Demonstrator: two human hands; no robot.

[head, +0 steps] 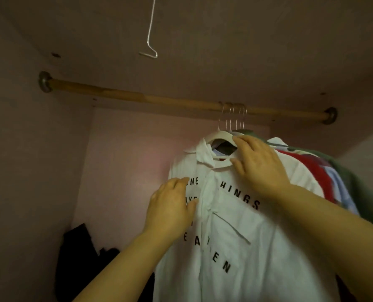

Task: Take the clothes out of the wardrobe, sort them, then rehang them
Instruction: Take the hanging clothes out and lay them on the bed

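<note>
A white shirt (242, 236) with black letters hangs on a white hanger (221, 136) from the wooden rail (137, 98). My left hand (170, 205) lies on the shirt's front at the placket, thumb against the fabric, fingers fairly straight. My right hand (259, 164) rests on the shirt's right shoulder by the collar, fingertips touching the hanger; I cannot see a firm grip. Behind the white shirt hang several more garments, among them a red and blue one (325, 177) and a green one (355, 171).
Several metal hooks (233, 118) crowd the rail's right part; its left part is bare. A thin wire hook (150, 29) dangles from the wardrobe ceiling. Dark clothing (81, 253) sits low at the back left. Pink walls close in on both sides.
</note>
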